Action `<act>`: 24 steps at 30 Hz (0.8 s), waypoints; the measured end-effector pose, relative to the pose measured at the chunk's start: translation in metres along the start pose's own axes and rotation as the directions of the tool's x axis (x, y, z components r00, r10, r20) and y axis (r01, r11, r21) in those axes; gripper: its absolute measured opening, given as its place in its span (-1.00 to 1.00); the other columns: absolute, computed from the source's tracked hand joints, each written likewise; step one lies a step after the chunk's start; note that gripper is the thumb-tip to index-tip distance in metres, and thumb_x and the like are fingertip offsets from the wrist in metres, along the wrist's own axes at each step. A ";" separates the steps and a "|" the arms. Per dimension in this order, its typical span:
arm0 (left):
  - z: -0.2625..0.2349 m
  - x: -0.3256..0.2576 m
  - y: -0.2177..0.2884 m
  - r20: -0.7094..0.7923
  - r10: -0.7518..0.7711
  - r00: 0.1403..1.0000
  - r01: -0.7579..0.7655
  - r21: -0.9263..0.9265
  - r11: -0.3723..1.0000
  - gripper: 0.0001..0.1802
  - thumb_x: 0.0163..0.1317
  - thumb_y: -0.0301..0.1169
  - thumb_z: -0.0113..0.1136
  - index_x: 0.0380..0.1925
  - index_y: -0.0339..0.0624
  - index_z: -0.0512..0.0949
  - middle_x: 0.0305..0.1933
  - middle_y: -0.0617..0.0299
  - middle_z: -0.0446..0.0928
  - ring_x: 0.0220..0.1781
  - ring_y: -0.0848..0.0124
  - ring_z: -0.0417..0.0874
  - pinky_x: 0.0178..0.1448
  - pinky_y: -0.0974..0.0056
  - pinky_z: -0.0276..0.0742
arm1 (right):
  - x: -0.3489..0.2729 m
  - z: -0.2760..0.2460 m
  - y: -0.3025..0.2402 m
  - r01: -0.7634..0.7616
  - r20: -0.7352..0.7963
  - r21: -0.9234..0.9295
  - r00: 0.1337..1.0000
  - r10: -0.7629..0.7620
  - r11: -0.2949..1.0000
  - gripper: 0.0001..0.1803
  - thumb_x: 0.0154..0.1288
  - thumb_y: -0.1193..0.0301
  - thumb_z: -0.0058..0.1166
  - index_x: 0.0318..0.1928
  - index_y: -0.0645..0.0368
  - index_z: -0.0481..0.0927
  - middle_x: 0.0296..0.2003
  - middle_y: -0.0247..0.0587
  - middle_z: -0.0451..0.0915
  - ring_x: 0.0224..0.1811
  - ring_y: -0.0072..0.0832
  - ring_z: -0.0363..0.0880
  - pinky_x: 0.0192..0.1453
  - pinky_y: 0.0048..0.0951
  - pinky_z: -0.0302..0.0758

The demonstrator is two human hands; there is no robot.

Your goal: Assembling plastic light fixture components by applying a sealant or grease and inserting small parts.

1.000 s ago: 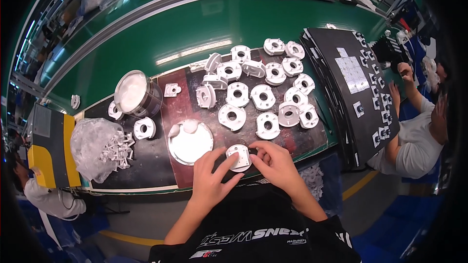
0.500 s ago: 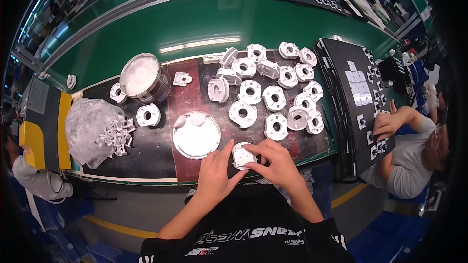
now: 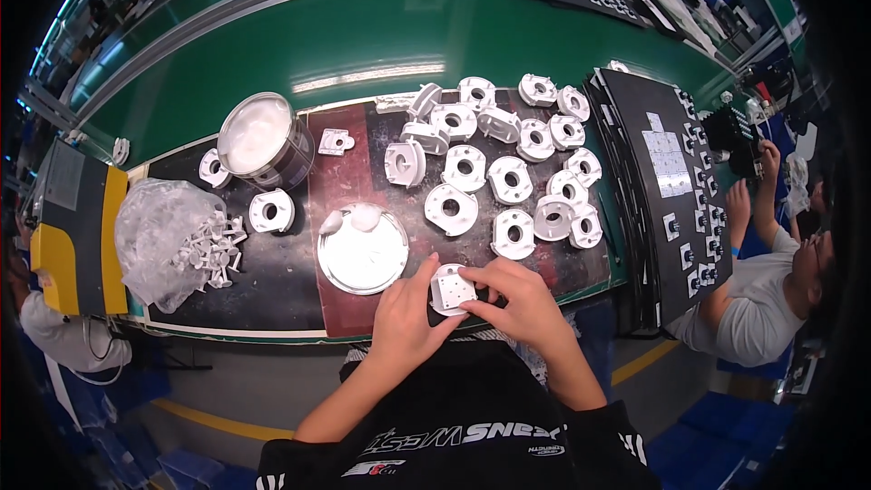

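Note:
A white round plastic housing with a square, small-holed plate on its face (image 3: 453, 292) is held between my two hands at the table's front edge. My left hand (image 3: 405, 316) is closed along its left side, thumb low and index finger high. From the right, my right hand (image 3: 519, 305) grips the edge of the plate with thumb and forefinger. Just beyond my left hand lies a round white lid (image 3: 363, 259) with two whitish lumps at its far rim. Several similar white housings (image 3: 451, 210) with round centre holes stand to the right of the lid.
A tin of white paste (image 3: 263, 141) stands at the left, near a small white plate (image 3: 336, 141). Left of it lie a clear plastic bag (image 3: 154, 236), white pegs (image 3: 214, 252) and a yellow-black machine (image 3: 77, 227). Stacked black boards (image 3: 653, 191) and a co-worker (image 3: 771, 299) are at the right.
My hands keep hold of the housing, with only a slight shift. The co-worker's hand has moved off the black board toward the far right. The view has shifted a little.

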State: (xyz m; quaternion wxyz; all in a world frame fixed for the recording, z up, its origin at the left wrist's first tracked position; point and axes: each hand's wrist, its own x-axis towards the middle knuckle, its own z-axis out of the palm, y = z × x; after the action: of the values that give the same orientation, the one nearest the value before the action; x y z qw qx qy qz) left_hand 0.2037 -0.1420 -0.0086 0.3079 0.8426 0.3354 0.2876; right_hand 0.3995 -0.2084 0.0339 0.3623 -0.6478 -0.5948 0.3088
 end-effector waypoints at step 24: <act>0.007 -0.011 -0.004 -0.022 0.046 0.999 -0.044 0.088 0.995 -0.39 -0.03 -0.25 0.65 0.01 -0.20 0.61 0.27 -0.03 0.61 0.01 0.16 0.75 -0.12 0.17 0.48 | 0.003 -0.003 -0.005 0.113 0.035 -0.240 0.994 -0.108 0.964 -0.53 0.13 0.35 0.50 0.09 0.05 0.72 -0.48 -0.29 0.50 -0.46 -0.38 0.53 -0.38 -0.35 0.49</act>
State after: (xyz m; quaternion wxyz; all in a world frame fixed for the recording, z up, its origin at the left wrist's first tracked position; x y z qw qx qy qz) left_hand 0.2008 -0.1503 -0.0191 0.2599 0.8593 0.3321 0.2895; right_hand 0.3994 -0.2056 0.0402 0.2909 -0.6497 -0.6669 0.2204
